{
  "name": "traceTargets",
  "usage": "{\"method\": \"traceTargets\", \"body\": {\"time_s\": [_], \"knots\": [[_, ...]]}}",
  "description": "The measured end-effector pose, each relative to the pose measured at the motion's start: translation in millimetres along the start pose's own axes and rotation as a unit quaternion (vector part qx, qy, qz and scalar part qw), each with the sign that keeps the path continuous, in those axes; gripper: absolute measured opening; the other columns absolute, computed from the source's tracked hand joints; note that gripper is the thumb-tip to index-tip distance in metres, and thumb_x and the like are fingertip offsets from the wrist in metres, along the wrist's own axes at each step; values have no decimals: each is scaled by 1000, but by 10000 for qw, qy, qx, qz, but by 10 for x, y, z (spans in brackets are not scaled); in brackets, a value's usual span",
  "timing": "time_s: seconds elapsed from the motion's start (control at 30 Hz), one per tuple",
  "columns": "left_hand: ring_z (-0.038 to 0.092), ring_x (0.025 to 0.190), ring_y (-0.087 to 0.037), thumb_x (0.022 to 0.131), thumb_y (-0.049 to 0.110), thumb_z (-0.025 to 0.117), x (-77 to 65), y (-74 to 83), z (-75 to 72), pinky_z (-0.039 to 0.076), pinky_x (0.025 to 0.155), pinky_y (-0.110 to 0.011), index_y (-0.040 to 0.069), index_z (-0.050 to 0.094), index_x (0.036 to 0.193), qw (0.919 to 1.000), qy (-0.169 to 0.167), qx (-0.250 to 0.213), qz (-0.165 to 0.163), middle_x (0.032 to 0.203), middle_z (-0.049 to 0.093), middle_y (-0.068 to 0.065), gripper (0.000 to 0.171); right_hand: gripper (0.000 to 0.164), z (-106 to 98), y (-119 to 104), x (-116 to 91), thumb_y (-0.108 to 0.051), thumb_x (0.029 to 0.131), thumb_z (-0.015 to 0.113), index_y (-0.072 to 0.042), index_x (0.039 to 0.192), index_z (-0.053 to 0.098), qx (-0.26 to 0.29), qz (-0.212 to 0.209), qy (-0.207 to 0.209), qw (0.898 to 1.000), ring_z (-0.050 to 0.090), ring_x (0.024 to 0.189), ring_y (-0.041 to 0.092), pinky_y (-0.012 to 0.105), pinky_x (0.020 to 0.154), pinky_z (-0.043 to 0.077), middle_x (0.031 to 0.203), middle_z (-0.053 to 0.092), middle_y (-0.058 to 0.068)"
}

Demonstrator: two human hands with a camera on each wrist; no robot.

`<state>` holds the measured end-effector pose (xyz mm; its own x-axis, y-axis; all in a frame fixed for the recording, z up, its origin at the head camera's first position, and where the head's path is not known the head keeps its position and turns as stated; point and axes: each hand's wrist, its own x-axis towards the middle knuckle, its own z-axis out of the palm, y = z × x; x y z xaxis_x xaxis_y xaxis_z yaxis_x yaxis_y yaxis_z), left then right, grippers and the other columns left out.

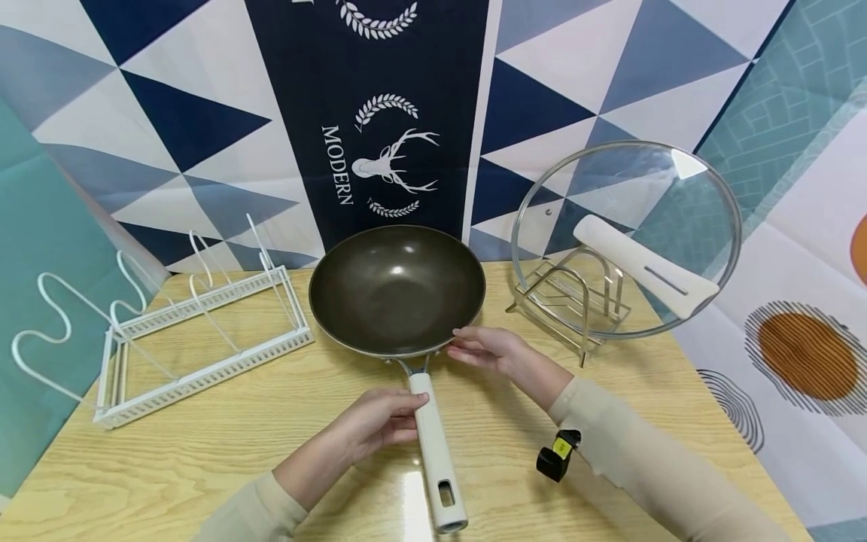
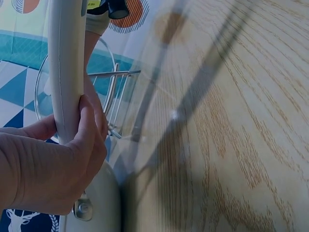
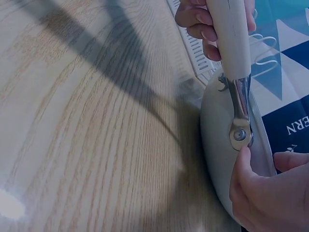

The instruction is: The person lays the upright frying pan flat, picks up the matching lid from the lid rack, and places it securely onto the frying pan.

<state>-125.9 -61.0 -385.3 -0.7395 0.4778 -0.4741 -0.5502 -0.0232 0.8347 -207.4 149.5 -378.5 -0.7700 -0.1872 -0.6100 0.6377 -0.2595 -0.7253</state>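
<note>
A frying pan (image 1: 398, 290) with a dark inside and a cream handle (image 1: 439, 459) sits at the middle of the table, its handle toward me. My left hand (image 1: 379, 423) grips the handle near the pan, thumb on top and fingers beneath; the left wrist view shows this left hand (image 2: 72, 150) around the handle. At the pan's near right rim is my right hand (image 1: 491, 350). Seen from the right wrist, the right hand (image 3: 275, 193) pinches the rim, thumb on the inner side and fingers against the pale outer wall (image 3: 219, 140), close to the handle's rivet.
A white wire rack (image 1: 203, 388) with upright loops stands at the left. To the right, a metal stand (image 1: 585, 301) holds a glass lid (image 1: 623, 162) with a long cream handle. A patterned cloth wall (image 1: 400, 113) rises behind the wooden table (image 1: 223, 452).
</note>
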Motion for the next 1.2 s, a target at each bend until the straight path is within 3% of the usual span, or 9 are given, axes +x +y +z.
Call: {"method": "traceTargets", "body": {"time_s": [0.27,0.53,0.73,0.83,0.93,1.0,1.07,1.17,1.2], "knots": [[68,83,-11,96,17,56,-10,11,-14,57,87,-30,-14,51,122,10000,-23,86,-1,90,67,-2,41,8,27,-29,21,-2,94,49,-1,102,49,-117,-4,80,9999,63,91,19,29,97,52,98,60,11],[67,82,-10,96,16,56,-34,5,-30,57,86,-29,-14,50,123,9999,22,154,25,89,67,-2,41,14,78,-22,4,2,94,46,1,108,47,-85,-99,146,9998,48,130,30,36,113,35,150,34,27],[67,82,-10,96,15,55,-38,2,-45,57,86,-28,-15,51,123,9998,41,215,31,89,66,-2,40,13,112,-28,-23,3,93,48,2,106,49,-134,-178,305,9993,57,116,26,36,112,38,130,53,22],[67,82,-10,96,15,55,-38,5,-48,57,86,-28,-15,51,123,9997,21,250,15,89,66,-2,40,24,-45,28,214,4,89,57,5,112,50,46,-158,139,9998,59,117,26,37,108,44,120,59,19],[67,82,-10,96,16,55,-44,4,-57,57,85,-28,-15,50,123,9996,-2,270,-2,89,66,-2,41,44,-438,187,871,3,78,72,4,118,52,301,-44,-36,9995,63,114,28,37,98,52,117,65,19],[67,82,-10,96,16,55,-49,2,-64,57,85,-28,-14,50,123,9996,-24,271,-1,90,66,-2,40,46,-481,218,937,3,78,72,4,119,53,355,-75,-82,9993,65,110,27,38,97,53,117,65,19],[67,82,-10,96,16,55,-57,1,-72,57,84,-28,-14,51,123,9997,-42,257,2,89,67,-1,40,39,-405,190,825,3,81,68,4,116,53,247,-115,105,9996,66,103,24,38,99,52,114,66,17],[67,82,-9,96,16,55,-68,5,-83,57,84,-28,-14,51,123,9997,-51,251,22,88,67,-1,41,21,-23,28,174,4,89,54,5,110,51,47,-240,364,9990,65,92,21,37,106,45,113,64,17],[67,82,-9,96,16,55,-70,4,-88,57,84,-28,-14,51,123,9997,-45,255,23,88,67,-1,41,17,18,2,134,3,90,52,3,107,50,-23,-215,495,9985,63,88,18,36,107,44,114,62,15]]}}
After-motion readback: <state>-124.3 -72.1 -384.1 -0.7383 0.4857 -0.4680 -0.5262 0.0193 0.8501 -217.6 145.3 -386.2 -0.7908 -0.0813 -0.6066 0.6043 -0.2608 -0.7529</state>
